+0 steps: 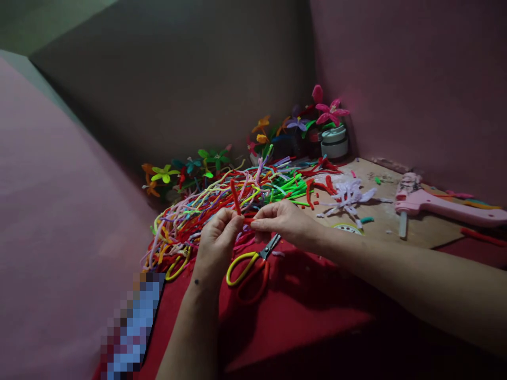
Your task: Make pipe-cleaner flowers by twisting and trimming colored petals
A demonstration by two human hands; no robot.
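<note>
A red pipe cleaner (235, 196) is pinched between both my hands, one end sticking up above my left hand (219, 232). Its middle part runs across to the fingertips of my right hand (283, 221). Both hands are closed, thumb against fingers. Just below them lie scissors (259, 258) with one yellow and one red handle loop, blades pointing up and right. Behind the hands spreads a big pile of many-coloured pipe cleaners (206, 203), with green pieces (293, 187) on its right side.
A pink glue gun (447, 206) and a lilac pipe-cleaner bundle (350, 195) lie on a brown board (380, 227) at right. Pipe-cleaner flowers (165, 173) line the back wall, near a pale jar (334, 143). A blurred-out flat object (138, 327) sits at left on red cloth (309, 316).
</note>
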